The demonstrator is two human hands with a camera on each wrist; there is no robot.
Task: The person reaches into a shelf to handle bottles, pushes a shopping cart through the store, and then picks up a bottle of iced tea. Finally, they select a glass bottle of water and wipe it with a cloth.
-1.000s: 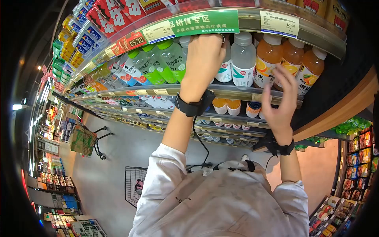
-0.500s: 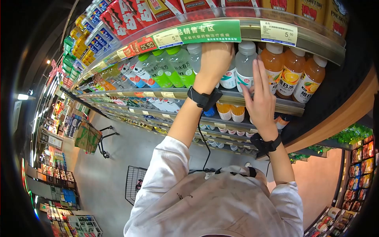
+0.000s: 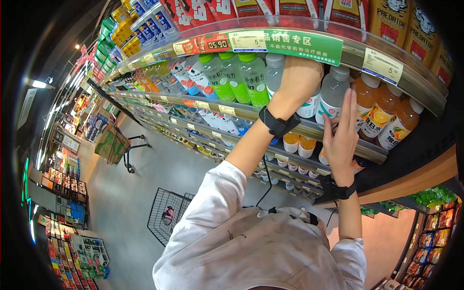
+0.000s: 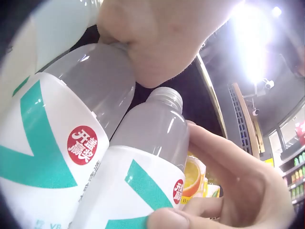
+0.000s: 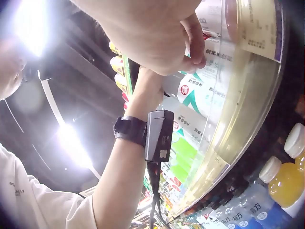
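In the head view my left hand (image 3: pixel 300 82) reaches into the shelf over the clear bottles, its fingers hidden behind the shelf edge and its green sign. The left wrist view has the heel of that hand at the top, above two clear bottles with white and teal labels. My right hand (image 3: pixel 342 142) is at the right-hand clear bottle (image 3: pixel 333 92). Its fingers point up, fairly straight, along the bottle's right side, and the thumb (image 4: pixel 167 220) lies against the label. Another clear bottle (image 4: pixel 88 81) stands close beside it on the left.
Orange drink bottles (image 3: pixel 374 121) stand to the right, green-labelled bottles (image 3: pixel 251 84) to the left. A clear shelf lip with price tags (image 3: pixel 382 65) runs above. Red boxes and gold cans fill the upper shelf. A wire cart (image 3: pixel 166 212) is behind on the floor.
My right hand has moved left from before the orange bottles to the clear bottle, its fingers straightening. The left hand stays inside the shelf. The head view has shifted, so the shelf appears farther right.
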